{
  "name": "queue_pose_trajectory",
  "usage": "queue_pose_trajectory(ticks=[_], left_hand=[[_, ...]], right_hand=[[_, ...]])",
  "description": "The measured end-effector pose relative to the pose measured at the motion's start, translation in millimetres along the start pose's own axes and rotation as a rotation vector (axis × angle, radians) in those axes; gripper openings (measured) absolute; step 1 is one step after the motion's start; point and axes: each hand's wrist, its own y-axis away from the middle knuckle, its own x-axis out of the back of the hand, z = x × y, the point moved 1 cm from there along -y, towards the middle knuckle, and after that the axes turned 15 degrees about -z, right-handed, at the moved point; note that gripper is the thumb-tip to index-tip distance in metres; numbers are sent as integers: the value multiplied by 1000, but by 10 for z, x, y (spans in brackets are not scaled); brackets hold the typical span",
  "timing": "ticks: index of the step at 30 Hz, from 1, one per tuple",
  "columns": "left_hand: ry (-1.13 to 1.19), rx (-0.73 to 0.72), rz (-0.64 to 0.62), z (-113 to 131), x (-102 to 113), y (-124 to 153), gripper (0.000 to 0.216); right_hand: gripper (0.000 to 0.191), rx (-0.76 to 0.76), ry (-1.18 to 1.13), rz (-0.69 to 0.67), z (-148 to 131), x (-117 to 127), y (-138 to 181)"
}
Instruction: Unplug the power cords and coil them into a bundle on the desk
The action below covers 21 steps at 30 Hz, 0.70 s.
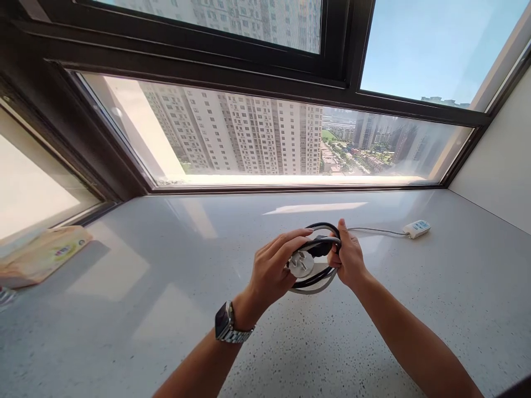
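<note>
Between my hands is a coiled power cord (314, 285) of black and grey cable, held just above the speckled white sill. My left hand (271, 264) wraps the coil's left side, close to a white plug (301, 264) whose metal prongs face me. Gripping the right side of the loops is my right hand (349, 254), its thumb pointing up. A black connector (320, 246) shows inside the coil, partly covered by cable. From near my right hand a thin grey cable (377, 230) runs right to a small white adapter box (417, 228) with a printed label.
The white speckled sill (257, 354) spreads beneath a dark-framed window (290, 190). At the left lies a yellowish soft tissue pack (50, 254), with a clear object (6, 297) at the frame edge. A white wall (493, 155) stands at the right.
</note>
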Motion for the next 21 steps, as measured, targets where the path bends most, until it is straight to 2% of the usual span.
queue_pose_trajectory(ticks=[4,9,11,15,18,21], left_hand=[[-12,73,35,-15,4,12,42],[38,53,70,-64,39,2,40],[67,43,73,-81,50,-3,39],[75,39,48,-95,57,-11,40],[53,32,5,-92,57,-12,43],[1,33,-68,-85,61,-12,40]], right_hand=[[64,62,49,-119,16,1,23],[51,207,203,-235,48,22,68],[49,245,265,-235,61,35,73],[42,216,333,-225,68,41,65],[37,196,298,-185,48,30,62],[42,120,203,-141,21,20,62]])
